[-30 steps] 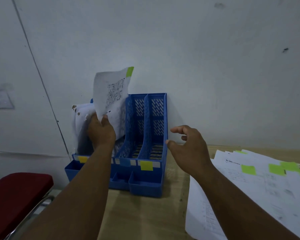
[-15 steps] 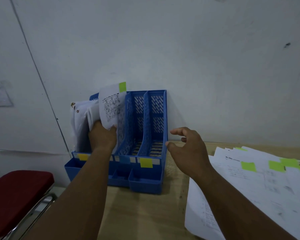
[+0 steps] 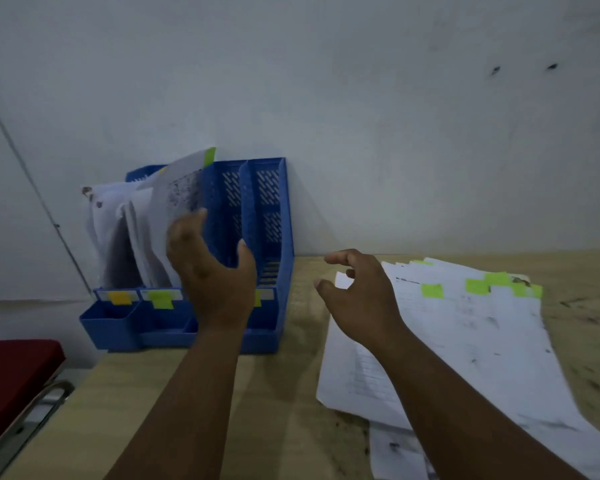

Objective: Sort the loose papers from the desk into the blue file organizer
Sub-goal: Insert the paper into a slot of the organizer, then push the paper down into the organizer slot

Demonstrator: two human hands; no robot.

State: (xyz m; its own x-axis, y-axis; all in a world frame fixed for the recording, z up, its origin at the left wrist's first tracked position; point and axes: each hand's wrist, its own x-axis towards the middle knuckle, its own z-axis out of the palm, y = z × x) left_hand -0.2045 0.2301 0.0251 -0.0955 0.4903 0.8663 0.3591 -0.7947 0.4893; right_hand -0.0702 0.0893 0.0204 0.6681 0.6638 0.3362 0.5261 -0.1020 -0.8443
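Here the perforated plastic organizer (image 3: pixel 257 216) stands at the table's (image 3: pixel 194 403) back-left corner. Left hand (image 3: pixel 212 271), fingers spread, touches a filed sheet (image 3: pixel 174 202); right hand (image 3: pixel 357 299) hovers loosely open over flat papers (image 3: pixel 465 341).

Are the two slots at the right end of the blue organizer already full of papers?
No. The two right slots of the blue file organizer show bare perforated walls, while the papers stand only in its left slots.
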